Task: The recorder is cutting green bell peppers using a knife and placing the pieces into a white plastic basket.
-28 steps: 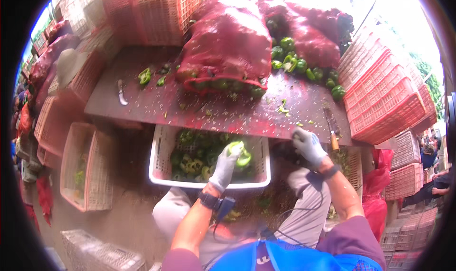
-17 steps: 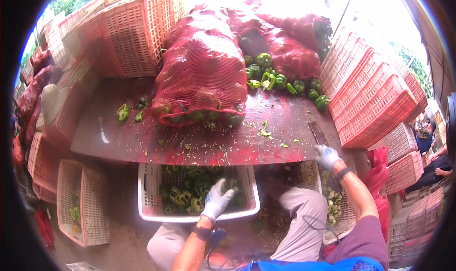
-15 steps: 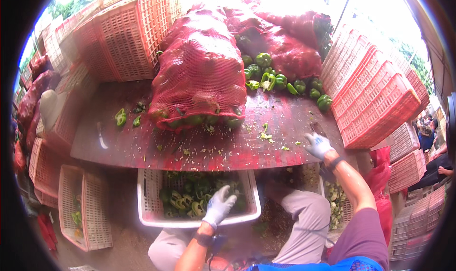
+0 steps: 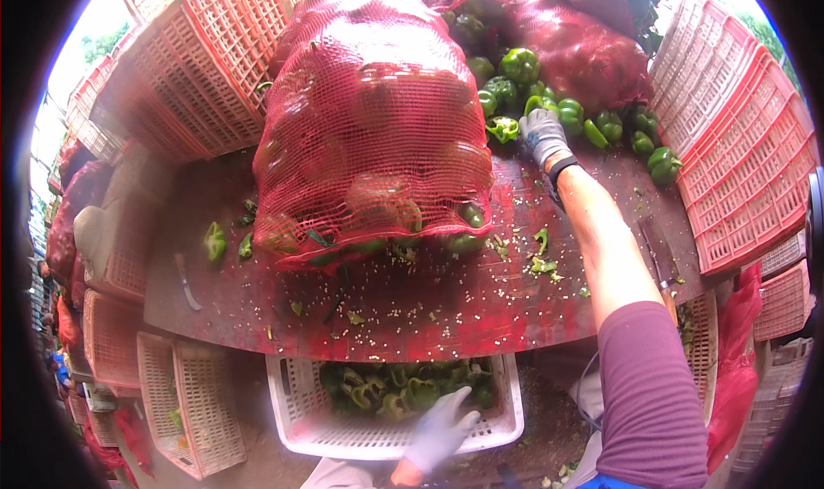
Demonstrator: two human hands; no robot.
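Observation:
My right hand (image 4: pixel 542 137), in a grey-white glove, stretches across the table to the green bell peppers at the back. Its fingers close on a cut green bell pepper (image 4: pixel 539 104), partly hidden by the glove. Beside it lies another cut pepper (image 4: pixel 503 129) with pale seeds showing; whole green peppers (image 4: pixel 520 65) are heaped behind. My left hand (image 4: pixel 439 431), also gloved and slightly blurred, hangs with fingers apart over the near side of a white crate (image 4: pixel 296 442). Cut green peppers (image 4: pixel 421 393) lie inside that crate, below the table edge.
A large red mesh sack (image 4: pixel 369 137) of peppers stands on the red-stained table (image 4: pixel 412 335), among scattered seeds and scraps. A knife (image 4: pixel 185 281) lies at left, a long dark tool (image 4: pixel 657 253) at right. Stacked pink crates (image 4: pixel 747 154) flank both sides; another crate (image 4: pixel 193 403) stands lower left.
My right hand has gone from the table's right front to the peppers at the back and closed on a cut one. The left stays over the crate. The view has shifted.

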